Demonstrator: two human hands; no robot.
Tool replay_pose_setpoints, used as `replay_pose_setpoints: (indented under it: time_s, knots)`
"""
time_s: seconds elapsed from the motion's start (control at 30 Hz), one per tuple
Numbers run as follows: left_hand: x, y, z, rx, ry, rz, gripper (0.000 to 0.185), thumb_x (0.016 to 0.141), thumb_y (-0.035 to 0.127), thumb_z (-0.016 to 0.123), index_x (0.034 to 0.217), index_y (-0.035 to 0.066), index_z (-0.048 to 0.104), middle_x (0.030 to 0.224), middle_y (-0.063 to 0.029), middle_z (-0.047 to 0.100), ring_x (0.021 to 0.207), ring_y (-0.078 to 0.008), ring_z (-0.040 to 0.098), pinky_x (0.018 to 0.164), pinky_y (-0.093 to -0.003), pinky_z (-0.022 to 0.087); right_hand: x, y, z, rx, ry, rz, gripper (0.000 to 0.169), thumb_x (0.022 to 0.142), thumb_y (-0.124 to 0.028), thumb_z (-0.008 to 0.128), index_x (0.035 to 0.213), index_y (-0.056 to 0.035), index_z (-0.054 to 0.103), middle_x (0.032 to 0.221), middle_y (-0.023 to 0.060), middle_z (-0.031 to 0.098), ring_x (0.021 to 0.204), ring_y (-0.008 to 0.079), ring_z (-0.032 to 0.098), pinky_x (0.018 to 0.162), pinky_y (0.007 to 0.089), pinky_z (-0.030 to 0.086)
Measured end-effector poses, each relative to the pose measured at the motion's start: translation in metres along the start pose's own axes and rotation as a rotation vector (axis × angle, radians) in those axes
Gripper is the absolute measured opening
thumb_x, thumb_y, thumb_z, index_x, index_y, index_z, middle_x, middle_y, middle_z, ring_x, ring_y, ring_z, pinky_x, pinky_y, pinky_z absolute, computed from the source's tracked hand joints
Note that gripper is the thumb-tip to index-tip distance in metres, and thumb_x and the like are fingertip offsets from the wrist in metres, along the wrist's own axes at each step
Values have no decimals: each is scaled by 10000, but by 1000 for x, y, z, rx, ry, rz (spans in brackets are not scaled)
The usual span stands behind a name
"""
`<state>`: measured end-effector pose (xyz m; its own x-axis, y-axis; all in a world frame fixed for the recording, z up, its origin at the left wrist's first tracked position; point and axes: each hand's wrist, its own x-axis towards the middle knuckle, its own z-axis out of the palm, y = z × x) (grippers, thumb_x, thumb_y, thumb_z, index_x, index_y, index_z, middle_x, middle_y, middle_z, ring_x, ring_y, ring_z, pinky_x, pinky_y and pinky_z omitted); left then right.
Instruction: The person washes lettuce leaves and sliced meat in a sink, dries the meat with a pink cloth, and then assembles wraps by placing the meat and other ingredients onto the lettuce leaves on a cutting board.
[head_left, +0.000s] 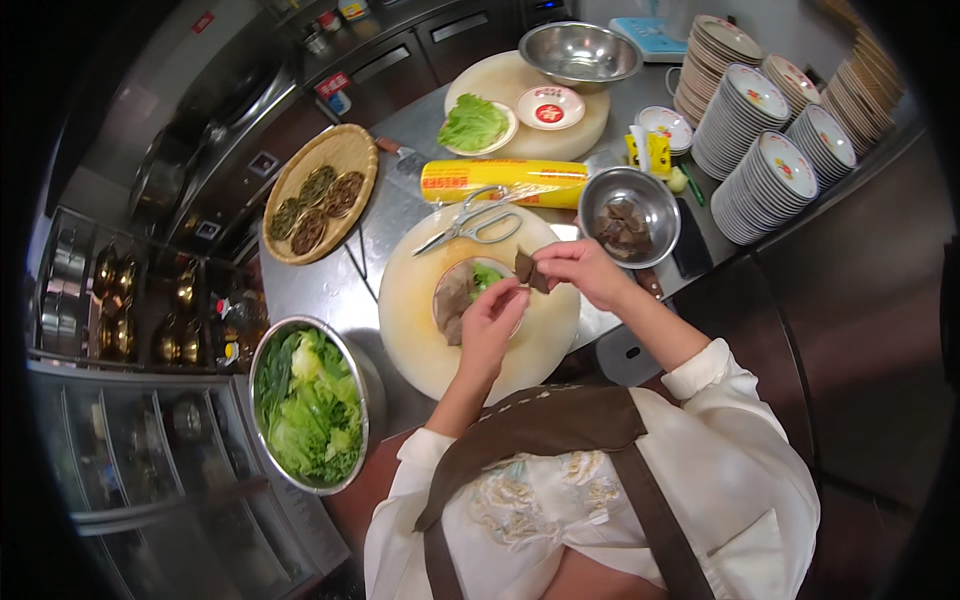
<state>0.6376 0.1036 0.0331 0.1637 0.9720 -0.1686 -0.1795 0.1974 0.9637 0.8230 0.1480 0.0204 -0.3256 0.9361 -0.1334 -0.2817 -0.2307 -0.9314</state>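
Observation:
My right hand (583, 271) pinches dark brown food slices (532, 272) above a round cutting board (420, 360). Thumb and fingers of my left hand (489, 321) come together at the lower left edge of those slices; whether they grip them I cannot tell. Under my left hand is a small plate (437, 315), partly hidden, bearing a green lettuce leaf (486, 277) and greyish-brown slices (454, 298). Metal scissors (469, 227) lie on the board's far side. Just beyond my right hand, a steel bowl (667, 235) holds more brown slices (621, 229).
A yellow cling-film box (502, 180) lies behind the board. Lettuce fills a large steel pot (367, 405) at left, near a wicker basket (365, 146) of dark bundles. Right are stacked plates (754, 195). A second cutting board (480, 79) carries dishes and a steel basin (581, 52).

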Motion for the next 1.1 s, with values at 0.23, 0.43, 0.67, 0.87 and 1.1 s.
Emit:
replay_pose_setpoints:
  time_s: [0.23, 0.43, 0.67, 0.87, 1.1]
  knots:
    - [-13, -13, -27, -146, 125, -57, 90, 826, 53, 601, 899, 4, 584, 800, -51, 605, 732, -102, 564, 670, -226, 459, -5, 20, 33, 445, -58, 101, 165, 865, -68, 541, 1007, -4, 597, 866, 67, 630, 723, 132, 594, 663, 257, 493]
    - [-22, -23, -33, -52, 63, 27, 122, 818, 52, 616, 918, 16, 557, 833, -53, 599, 770, -101, 563, 681, -232, 458, -4, 24, 45, 374, -107, 216, 82, 839, -68, 577, 917, -47, 593, 803, 16, 604, 731, 102, 579, 661, 245, 474]
    - [-45, -34, -37, -171, 4, -148, 478, 822, 113, 629, 1229, -22, 417, 1047, -80, 566, 892, -141, 567, 766, -271, 465, -23, 33, 49, -26, -202, 112, 143, 820, -43, 591, 956, -5, 615, 843, 37, 624, 745, 85, 562, 657, 226, 453]
    - [-41, -18, -45, -246, -56, -75, 272, 830, 80, 606, 1081, -10, 548, 931, -61, 603, 757, -117, 576, 678, -261, 481, -8, 13, 48, -582, -446, -179, 201, 794, -74, 595, 985, -11, 587, 825, 79, 621, 764, 133, 578, 705, 278, 471]
    - [11, -29, -60, 190, 315, 36, 68, 828, 63, 602, 832, -2, 582, 682, -14, 591, 543, -70, 521, 500, -192, 403, 54, 32, 40, -438, -217, -99, 246, 756, 28, 595, 983, -40, 530, 772, 14, 532, 731, 86, 529, 653, 226, 460]
